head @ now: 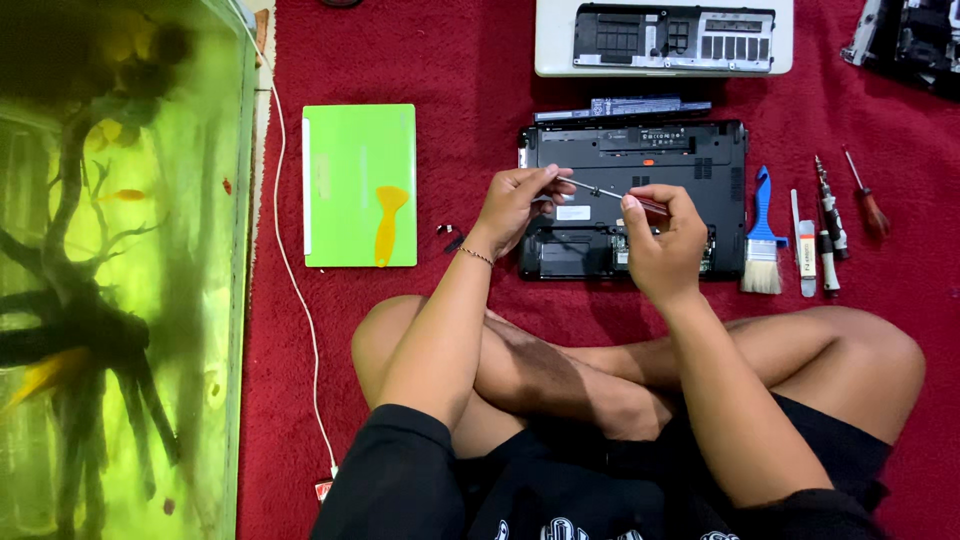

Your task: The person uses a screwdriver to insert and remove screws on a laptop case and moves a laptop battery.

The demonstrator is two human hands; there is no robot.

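Note:
A black laptop [700, 160] lies upside down on the red carpet [450, 60], its bottom cover off and inner bays showing. My right hand [662, 238] grips a red-handled screwdriver [625, 197] over the laptop's middle. Its metal shaft points left to my left hand [515, 205], whose fingertips pinch the tip. A thin bracelet circles my left wrist. My crossed bare legs are in front of the laptop.
A green laptop or case [360, 185] lies left. A blue-handled brush [763, 235], several screwdrivers [830, 215] and a red screwdriver [868, 205] lie right. A white laptop with a black cover [665, 38] sits behind. A fish tank [120, 270] and white cable [295, 290] line the left.

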